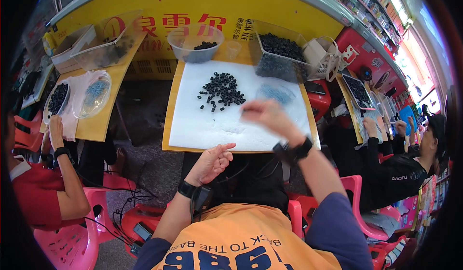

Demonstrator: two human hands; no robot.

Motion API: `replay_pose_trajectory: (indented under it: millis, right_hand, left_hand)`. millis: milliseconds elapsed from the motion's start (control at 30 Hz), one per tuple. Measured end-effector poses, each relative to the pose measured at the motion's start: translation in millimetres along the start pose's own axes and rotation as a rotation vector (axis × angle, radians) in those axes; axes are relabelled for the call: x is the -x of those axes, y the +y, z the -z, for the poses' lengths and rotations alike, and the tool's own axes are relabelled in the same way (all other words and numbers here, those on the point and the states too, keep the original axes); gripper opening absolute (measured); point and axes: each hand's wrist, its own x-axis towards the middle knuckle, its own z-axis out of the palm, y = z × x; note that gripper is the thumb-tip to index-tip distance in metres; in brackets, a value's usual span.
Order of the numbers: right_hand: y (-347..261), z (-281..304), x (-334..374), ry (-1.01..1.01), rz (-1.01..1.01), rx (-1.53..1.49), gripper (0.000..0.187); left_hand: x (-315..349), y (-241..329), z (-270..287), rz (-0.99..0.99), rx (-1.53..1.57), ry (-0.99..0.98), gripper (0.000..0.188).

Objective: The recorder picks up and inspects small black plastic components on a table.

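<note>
My left hand (212, 164) is at the near edge of the white sheet (188, 130), its thumb and index finger together and the other fingers curled; whatever they hold is too small to make out. Over the right half of the sheet, my right hand (266, 118) is smeared by motion, so its grip is unclear. A loose pile of small black cylindrical pieces (223, 89) lies on the sheet beyond both hands. Just past my right hand sits a shallow clear dish of small bluish pieces (277, 93), partly covered by that hand.
At the table's far side stand a clear bowl (195, 53), a small clear cup (233, 50) and a clear bin of black pieces (281, 53). A white bag (322, 58) is beside the bin. People work at side tables, left (103, 118) and right (358, 125).
</note>
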Motion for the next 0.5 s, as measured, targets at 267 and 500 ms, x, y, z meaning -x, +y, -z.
replay_pose_trajectory:
  millis: [267,500]
  right_hand:
    - [51.1,114.6,-88.6,0.923,0.366,0.658,0.055]
    - [66.6,-24.1,-92.8,0.174,0.244,0.336,0.021]
  left_hand:
    - [-13.2,10.3,13.6,0.021,-0.059,-0.025,0.033]
    - [-7.9,11.0,26.6,-0.073,-0.058,-0.006,0.022]
